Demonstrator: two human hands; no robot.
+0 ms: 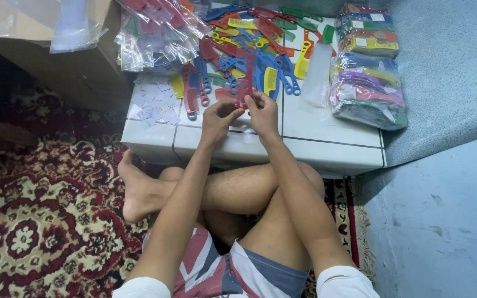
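Both your hands, left hand (216,118) and right hand (261,113), pinch one red comb (244,88) at frame centre; grip its edges evenly; keep it above the white tiled slab (327,143).

Head camera, steep downward look, close over low table (327,144).

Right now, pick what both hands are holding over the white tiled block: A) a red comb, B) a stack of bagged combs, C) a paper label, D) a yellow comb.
A: the left hand and right hand both pinch a red comb above the white tiled block, in front of the loose pile of combs.
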